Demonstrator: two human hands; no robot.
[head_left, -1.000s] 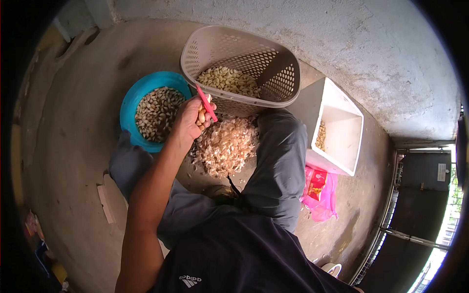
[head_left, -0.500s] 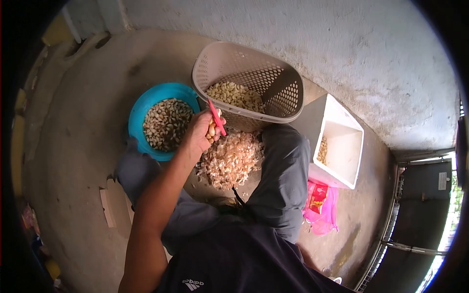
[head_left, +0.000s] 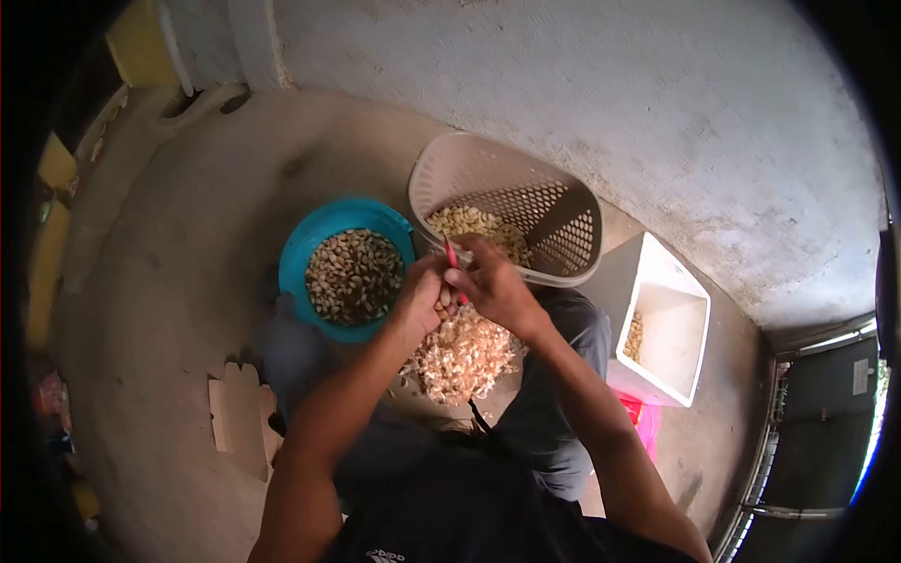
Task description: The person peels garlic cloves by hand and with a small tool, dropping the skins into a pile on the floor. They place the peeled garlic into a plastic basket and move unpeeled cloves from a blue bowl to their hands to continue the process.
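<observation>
Head view: left hand (head_left: 420, 298) and right hand (head_left: 491, 284) meet, touching, above a heap of papery garlic skins (head_left: 462, 357) on the concrete floor (head_left: 169, 281). Both hands are closed; the right grips a slim red-handled knife (head_left: 453, 263), the left cups small pale cloves, partly hidden. Just beyond stand a round blue plastic bowl (head_left: 302, 251) of unpeeled cloves and a beige perforated plastic basket (head_left: 554, 202) of peeled ones; a white foam box (head_left: 690, 324) sits to the right.

Probably a home yard: bare concrete floor (head_left: 169, 281), rough wall (head_left: 610, 103) (metal gate (head_left: 826, 413) nearby).
</observation>
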